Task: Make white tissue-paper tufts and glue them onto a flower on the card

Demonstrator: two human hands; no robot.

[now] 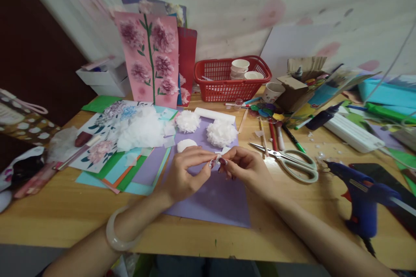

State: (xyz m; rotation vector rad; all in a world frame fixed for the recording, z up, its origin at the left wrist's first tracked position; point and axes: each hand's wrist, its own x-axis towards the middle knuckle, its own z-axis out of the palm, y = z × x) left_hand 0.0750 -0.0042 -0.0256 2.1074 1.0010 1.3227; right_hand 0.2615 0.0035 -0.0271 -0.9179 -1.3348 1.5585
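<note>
Over a purple sheet (211,203), my left hand (191,171) and my right hand (244,166) meet fingertip to fingertip. Both pinch a small piece of white paper (219,159), largely covered by the fingers. Just beyond them lie two fluffy white paper flowers, one at the left (187,121) and one at the right (222,133). A white round piece (186,145) rests beside my left hand. Behind the flowers is a white roll (214,115). A heap of thin white paper pieces (141,129) sits to the left on coloured sheets (151,166).
Scissors (287,160) lie right of my right hand, with a blue glue gun (362,199) farther right. Pens, paint pots (266,109) and a cardboard box (292,91) stand behind. A red basket (221,90) holds paper cups. A pink flower picture (149,58) leans at the back left.
</note>
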